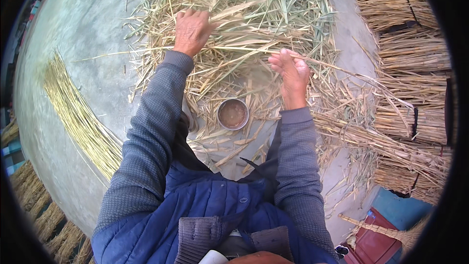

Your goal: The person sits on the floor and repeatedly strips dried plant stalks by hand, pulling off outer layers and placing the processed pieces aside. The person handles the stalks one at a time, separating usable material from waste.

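Note:
My right hand (291, 73) is closed on a long, thin dry reed stalk (342, 70), its fingers pinched around it. The stalk runs on to the right and also stretches left across the pile, below my left hand (192, 32). That hand is curled, and dry reed leaves (229, 14) stick out from its thumb side; what lies inside its fingers is partly hidden. Both hands are above a big heap of loose leaves (273, 0), greenish at the back and straw-coloured nearer me. Between my legs stands a round metal bowl (233, 114) with brownish contents.
A sheaf of slim yellowish stalks (80, 112) lies on the concrete floor (78, 24) at left. Tied reed bundles (410, 54) are stacked along the right, and loose stalks (381, 139) lie toward them. A dark red object (373, 237) sits at lower right. More bundles (44, 215) line the lower left.

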Available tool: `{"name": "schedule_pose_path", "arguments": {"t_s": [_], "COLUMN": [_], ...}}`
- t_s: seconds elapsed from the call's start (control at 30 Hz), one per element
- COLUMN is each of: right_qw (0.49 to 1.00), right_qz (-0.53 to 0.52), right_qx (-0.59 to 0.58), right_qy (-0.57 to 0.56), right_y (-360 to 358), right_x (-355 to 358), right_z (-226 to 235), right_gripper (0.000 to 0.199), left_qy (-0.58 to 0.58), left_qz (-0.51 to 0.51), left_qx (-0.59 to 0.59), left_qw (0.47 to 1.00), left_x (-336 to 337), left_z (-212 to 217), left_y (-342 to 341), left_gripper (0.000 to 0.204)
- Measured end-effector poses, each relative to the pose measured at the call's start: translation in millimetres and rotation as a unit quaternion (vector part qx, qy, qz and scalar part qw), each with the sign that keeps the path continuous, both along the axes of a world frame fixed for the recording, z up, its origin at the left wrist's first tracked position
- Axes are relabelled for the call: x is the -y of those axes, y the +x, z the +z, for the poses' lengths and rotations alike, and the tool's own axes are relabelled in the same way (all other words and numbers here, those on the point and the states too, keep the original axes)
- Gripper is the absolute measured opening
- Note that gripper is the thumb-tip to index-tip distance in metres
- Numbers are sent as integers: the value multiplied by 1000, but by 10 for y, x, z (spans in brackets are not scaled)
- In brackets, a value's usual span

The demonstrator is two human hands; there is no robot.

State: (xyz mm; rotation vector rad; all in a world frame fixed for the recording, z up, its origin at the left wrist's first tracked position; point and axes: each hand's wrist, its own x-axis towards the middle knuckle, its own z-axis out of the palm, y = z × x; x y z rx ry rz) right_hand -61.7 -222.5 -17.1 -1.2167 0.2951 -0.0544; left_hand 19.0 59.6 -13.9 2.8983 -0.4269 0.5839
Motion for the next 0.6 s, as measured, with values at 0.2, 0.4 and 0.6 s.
{"name": "schedule_pose_path", "arguments": {"t_s": [0.2, 0.4, 0.6], "right_qw": [1000, 999, 1000], "right_qz": [20, -39, 16], "right_qx": [9, 34, 26], "right_qy": [8, -10, -3], "right_y": [3, 9, -34], "right_x": [-96, 190, -17], "right_z": [13, 112, 71], "right_gripper": [34, 33, 33], "left_qy": [-163, -237, -271], "left_qz": [-260, -134, -250], "left_qx": [-104, -285, -82], "left_qw": [946, 919, 926], "left_x": [672, 294, 860], "left_z": [92, 219, 47], "left_y": [-219, -88, -353], "left_gripper": [23, 24, 17]}}
